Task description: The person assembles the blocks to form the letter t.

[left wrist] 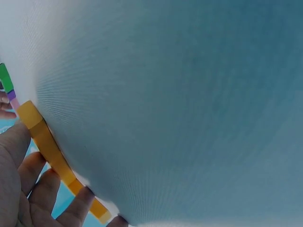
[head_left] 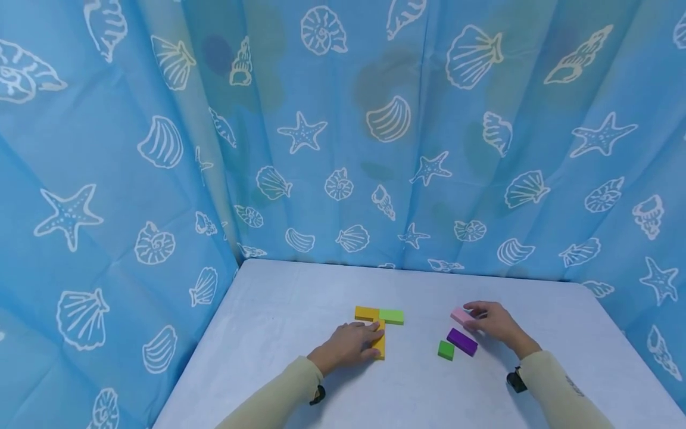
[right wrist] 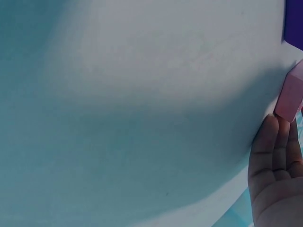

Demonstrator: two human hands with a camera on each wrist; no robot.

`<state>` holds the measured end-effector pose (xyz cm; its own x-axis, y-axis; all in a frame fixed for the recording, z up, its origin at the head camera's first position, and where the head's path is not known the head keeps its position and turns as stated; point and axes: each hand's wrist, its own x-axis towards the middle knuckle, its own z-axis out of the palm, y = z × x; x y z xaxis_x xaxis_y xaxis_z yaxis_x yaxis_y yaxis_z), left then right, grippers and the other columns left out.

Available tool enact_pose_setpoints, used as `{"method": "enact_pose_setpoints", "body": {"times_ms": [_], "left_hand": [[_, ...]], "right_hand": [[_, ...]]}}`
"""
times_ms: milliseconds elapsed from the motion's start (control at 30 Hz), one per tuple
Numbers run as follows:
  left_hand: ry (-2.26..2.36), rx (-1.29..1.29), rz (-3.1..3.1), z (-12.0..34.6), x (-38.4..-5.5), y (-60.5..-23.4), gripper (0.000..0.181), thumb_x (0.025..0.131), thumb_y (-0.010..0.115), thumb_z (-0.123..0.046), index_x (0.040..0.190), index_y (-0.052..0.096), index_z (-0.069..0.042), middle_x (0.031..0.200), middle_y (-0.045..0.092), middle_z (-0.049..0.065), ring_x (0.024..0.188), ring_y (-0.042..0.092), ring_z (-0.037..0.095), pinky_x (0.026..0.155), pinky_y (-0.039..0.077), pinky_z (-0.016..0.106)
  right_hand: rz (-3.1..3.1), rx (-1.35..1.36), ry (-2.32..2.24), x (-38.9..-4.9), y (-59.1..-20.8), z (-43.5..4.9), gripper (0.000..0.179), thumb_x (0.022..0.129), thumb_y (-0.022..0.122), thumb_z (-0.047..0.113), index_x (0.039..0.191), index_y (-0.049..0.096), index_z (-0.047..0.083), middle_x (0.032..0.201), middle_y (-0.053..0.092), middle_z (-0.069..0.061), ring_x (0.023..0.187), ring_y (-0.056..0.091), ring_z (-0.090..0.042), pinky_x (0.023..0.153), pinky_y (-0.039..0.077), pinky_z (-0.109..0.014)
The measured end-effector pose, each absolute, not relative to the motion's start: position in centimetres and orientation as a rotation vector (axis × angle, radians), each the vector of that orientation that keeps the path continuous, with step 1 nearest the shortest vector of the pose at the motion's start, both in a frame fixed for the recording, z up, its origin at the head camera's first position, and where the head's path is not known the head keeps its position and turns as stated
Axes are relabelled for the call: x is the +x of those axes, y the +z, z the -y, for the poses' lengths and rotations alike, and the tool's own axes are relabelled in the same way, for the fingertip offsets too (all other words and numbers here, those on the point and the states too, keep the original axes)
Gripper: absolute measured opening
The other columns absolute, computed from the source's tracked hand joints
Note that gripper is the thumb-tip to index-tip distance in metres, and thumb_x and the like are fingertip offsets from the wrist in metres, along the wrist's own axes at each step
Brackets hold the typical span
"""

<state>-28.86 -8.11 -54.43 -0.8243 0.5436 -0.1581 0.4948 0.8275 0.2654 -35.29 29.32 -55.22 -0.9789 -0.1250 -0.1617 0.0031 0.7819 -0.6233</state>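
Note:
My left hand point(head_left: 348, 345) rests against a yellow block point(head_left: 380, 342), thumb near its close end and a fingertip over its far part. Another yellow block point(head_left: 367, 313) lies crosswise at the far end, beside a light green block point(head_left: 392, 317). In the left wrist view, the fingers lie along one side of the yellow blocks point(left wrist: 49, 146). My right hand point(head_left: 495, 325) holds a pink block point(head_left: 462, 316) between thumb and fingers. In the right wrist view, fingertips meet the end of the pink block point(right wrist: 289, 97); the thumb is hidden.
A purple block point(head_left: 462, 342) lies just nearer than the pink one, and a small green block point(head_left: 446, 350) sits to its left. The white-covered table point(head_left: 289, 298) ends at a blue shell-patterned curtain point(head_left: 343, 149) behind and at both sides.

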Motion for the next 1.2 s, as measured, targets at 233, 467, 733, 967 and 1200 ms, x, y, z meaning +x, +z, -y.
{"method": "enact_pose_setpoints", "body": {"times_ms": [233,467,733,967,1200], "left_hand": [[0.322,0.807,-2.787,8.2,-28.7,-54.4,0.055,0.098,0.057,-0.048,0.148,0.046,-0.030,0.157,0.039,-0.011,0.140,0.045,0.026,0.111,0.040,0.052],[0.318,0.825,-2.790,8.3,-28.7,-54.3,0.054,0.098,0.056,-0.047,0.148,0.046,-0.028,0.157,0.039,-0.010,0.140,0.045,0.025,0.111,0.041,0.052],[0.323,0.804,-2.787,8.1,-28.6,-54.4,0.055,0.097,0.057,-0.048,0.147,0.046,-0.030,0.156,0.039,-0.011,0.140,0.045,0.025,0.111,0.040,0.051],[0.326,0.800,-2.790,8.2,-28.8,-54.6,0.055,0.097,0.056,-0.050,0.148,0.045,-0.031,0.156,0.038,-0.012,0.140,0.045,0.024,0.111,0.040,0.052],[0.317,0.808,-2.788,8.2,-28.9,-54.7,0.055,0.098,0.056,-0.049,0.148,0.045,-0.030,0.157,0.038,-0.011,0.140,0.045,0.025,0.112,0.040,0.051]], "right_hand": [[-2.815,-0.071,-0.913,-35.8,-55.3,-28.3,0.055,0.089,0.073,0.023,0.136,0.055,0.000,0.120,0.061,-0.027,0.107,0.058,-0.039,0.087,0.056,-0.050],[-2.808,-0.073,-0.910,-35.9,-55.2,-27.6,0.061,0.091,0.070,0.025,0.141,0.049,-0.002,0.118,0.061,-0.027,0.103,0.059,-0.036,0.086,0.057,-0.049],[-2.724,0.047,-1.004,-35.8,-55.2,-28.1,0.069,0.090,0.071,0.027,0.146,0.043,-0.002,0.150,0.033,-0.034,0.131,0.039,-0.054,0.095,0.053,-0.053],[-2.691,0.018,-1.086,-35.9,-55.6,-28.2,0.068,0.091,0.069,0.021,0.149,0.039,0.002,0.152,0.035,-0.031,0.127,0.046,-0.052,0.095,0.053,-0.054],[-2.690,-0.023,-1.057,-36.3,-55.5,-27.5,0.064,0.092,0.065,0.013,0.150,0.039,0.003,0.153,0.034,-0.030,0.131,0.042,-0.054,0.096,0.052,-0.054]]}}
